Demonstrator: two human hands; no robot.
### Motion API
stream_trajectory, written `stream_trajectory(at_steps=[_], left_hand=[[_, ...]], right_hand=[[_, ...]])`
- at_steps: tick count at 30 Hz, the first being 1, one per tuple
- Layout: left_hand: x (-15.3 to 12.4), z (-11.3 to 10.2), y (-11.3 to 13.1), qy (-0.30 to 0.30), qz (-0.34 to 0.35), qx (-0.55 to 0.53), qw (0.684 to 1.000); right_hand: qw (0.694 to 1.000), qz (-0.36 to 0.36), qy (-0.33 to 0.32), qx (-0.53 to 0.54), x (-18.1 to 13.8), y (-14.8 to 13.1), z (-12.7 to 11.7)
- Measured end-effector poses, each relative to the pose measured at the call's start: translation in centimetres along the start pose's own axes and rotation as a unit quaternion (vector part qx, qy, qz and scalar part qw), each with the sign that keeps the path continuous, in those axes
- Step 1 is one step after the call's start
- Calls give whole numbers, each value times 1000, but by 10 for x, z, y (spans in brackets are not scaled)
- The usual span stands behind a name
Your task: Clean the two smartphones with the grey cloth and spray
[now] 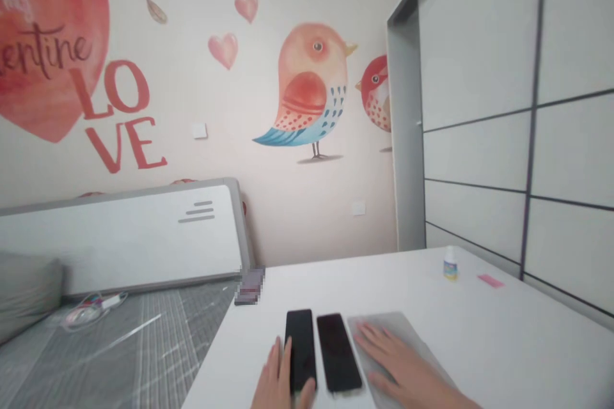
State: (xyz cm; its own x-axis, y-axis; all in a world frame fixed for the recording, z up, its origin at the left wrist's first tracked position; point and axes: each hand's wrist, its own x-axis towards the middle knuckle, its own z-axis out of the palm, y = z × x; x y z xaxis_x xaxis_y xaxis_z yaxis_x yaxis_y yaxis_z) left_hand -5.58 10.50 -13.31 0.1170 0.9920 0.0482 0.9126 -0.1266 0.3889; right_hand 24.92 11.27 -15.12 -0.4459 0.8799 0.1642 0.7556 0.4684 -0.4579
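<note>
On white table (480, 332), left hand (275, 380) grip around black phone (300, 348); right hand (398, 364) open-flat on grey cloth (407, 329).

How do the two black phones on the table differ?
The left phone is gripped at its near end by the left hand; the right phone lies untouched between both hands. The right phone sits beside the grey cloth under the right hand; the left phone is farther from it. The left phone's far end reaches slightly farther back. Both are dark-screened, flat and side by side on the white table.
</note>
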Motion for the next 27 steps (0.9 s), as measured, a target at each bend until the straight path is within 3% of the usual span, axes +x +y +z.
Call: stream_trajectory(at_steps=[4, 9, 14, 19, 22, 27], left_hand=[[-18, -16, 23, 12, -16, 41, 999], [-8, -20, 43, 57, -24, 75, 995], [6, -22, 55, 70, -27, 120, 990], [16, -25, 56, 46, -39, 102, 993], [25, -27, 47, 33, -45, 64, 996], [40, -38, 17, 27, -41, -52, 997]], right_hand=[[997, 24, 63, -32, -13, -16, -11], [996, 59, 26, -60, -10, -8, -4], [997, 70, 14, 26, -9, -2, 1], [978, 87, 74, 174, -6, 1, 3], [928, 111, 152, 320, -1, 4, -8], [775, 113, 230, 578, -11, 3, -38]])
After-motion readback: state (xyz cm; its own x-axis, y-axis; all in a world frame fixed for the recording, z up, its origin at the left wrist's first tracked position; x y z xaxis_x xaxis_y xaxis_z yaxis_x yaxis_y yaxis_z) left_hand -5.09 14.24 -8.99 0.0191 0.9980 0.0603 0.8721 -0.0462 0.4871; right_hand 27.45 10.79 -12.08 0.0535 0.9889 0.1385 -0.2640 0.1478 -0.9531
